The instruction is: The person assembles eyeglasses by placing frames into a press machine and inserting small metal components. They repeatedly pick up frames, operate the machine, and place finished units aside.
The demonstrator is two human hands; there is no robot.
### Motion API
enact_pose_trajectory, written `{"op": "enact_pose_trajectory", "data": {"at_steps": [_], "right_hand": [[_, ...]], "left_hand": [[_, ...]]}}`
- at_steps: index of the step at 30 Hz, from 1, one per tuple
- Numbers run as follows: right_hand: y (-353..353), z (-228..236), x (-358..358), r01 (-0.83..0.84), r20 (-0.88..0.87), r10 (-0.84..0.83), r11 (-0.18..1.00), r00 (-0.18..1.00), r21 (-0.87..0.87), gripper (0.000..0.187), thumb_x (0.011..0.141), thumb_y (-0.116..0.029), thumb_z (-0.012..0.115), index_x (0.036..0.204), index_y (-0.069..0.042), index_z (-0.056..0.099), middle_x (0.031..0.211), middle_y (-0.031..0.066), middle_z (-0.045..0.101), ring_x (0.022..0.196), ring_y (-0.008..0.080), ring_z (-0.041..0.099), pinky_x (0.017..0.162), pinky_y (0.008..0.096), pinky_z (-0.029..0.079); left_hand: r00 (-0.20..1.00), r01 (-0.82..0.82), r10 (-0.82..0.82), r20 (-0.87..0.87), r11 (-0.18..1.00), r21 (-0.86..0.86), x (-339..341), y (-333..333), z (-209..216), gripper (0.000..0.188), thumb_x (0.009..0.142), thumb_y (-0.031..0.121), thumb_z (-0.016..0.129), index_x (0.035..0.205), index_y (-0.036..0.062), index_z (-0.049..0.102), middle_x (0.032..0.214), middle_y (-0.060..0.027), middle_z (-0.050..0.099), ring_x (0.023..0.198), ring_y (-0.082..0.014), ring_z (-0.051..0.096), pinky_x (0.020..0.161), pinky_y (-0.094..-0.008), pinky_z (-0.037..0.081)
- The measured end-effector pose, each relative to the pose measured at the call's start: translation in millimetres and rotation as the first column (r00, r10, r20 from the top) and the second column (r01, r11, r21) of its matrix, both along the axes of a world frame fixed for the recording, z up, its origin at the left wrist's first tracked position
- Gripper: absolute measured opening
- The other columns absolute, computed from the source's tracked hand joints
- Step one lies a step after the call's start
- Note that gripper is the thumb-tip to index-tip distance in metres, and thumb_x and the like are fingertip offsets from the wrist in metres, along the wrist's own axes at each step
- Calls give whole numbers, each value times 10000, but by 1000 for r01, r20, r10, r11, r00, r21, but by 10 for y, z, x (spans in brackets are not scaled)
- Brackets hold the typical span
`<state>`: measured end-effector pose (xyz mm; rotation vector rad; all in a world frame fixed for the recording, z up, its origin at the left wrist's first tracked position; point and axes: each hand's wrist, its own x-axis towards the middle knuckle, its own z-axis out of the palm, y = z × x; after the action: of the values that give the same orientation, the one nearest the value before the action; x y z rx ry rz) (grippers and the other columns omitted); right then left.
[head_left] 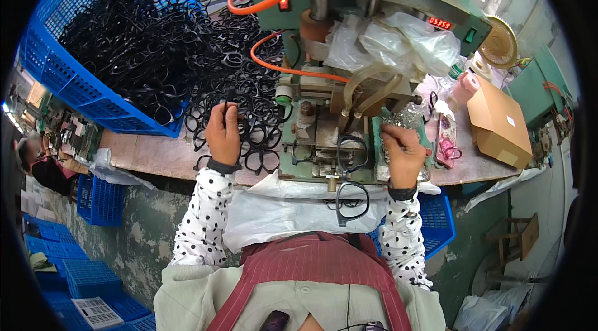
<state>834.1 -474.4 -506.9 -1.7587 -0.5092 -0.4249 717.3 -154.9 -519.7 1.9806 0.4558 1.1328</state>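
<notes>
Pinching L hand (222, 138): grip closed on a dark slim piece (228, 98), prob. a frame part; sticks up past the fingertips, maybe so it stays easy to see & turn.
R hand (405, 150): fingertips bunched at the metal bits (403, 120); can't tell if grip has one. Thumb-to-finger shape would suit tiny pcs.
Glasses frame (339, 199): at machine front, between the hands, neither touching it; one rim over the metalwork, other jutting toward the person. Machine (289, 172) prob. props it, leaving both hands free.
Metal bits: on machine's R side, prob. for short R-hand reach.
Loose frames (256, 159): spread on bench (146, 155) L of machine, nr L hand; likely there for quick pickup.
Blue crate (68, 72): tilted, w/ its low side toward the bench, full of black frames; tilt prob. lets them slide out.
White sheet (255, 215): below bench edge, in front of apron (317, 259); maybe there to catch drops.
Cardboard box (498, 119): far R on bench, well apart from the hands, so out of the way.
</notes>
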Motion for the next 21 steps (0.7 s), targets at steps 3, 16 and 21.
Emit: {"op": "enact_pose_trajectory", "data": {"at_steps": [3, 16, 21], "right_hand": [[171, 244, -224, -95, -134, 102, 994, 986, 61, 158, 766, 12, 701, 922, -6, 699, 867, 84, 674, 748, 145, 601, 705, 258, 474], [655, 274, -316, -112, -144, 182, 912, 973, 394, 391, 780, 55, 668, 1115, 45, 467, 891, 125, 654, 785, 165, 651, 701, 267, 510], [616, 223, -321, -66, -49, 79, 973, 996, 219, 347, 757, 28, 717, 1061, 32, 549, 946, 134, 616, 804, 204, 656, 718, 290, 519]], "left_hand": [[993, 98, -100, 67, 995, 31, -45, -370, 51, 144, 943, 120, 578, 1012, -5, 597, 813, -74, 629, 680, -135, 591, 621, -258, 467], [837, 417, -546, 5, 644, 641, -138, -1059, 474, 274, 879, 46, 558, 1151, 55, 526, 1024, -112, 651, 853, -262, 619, 868, -467, 452], [679, 547, -733, -32, 476, 688, -33, -1296, 424, 353, 788, 3, 625, 1140, 27, 618, 1125, -128, 648, 996, -270, 645, 917, -436, 493]]}}
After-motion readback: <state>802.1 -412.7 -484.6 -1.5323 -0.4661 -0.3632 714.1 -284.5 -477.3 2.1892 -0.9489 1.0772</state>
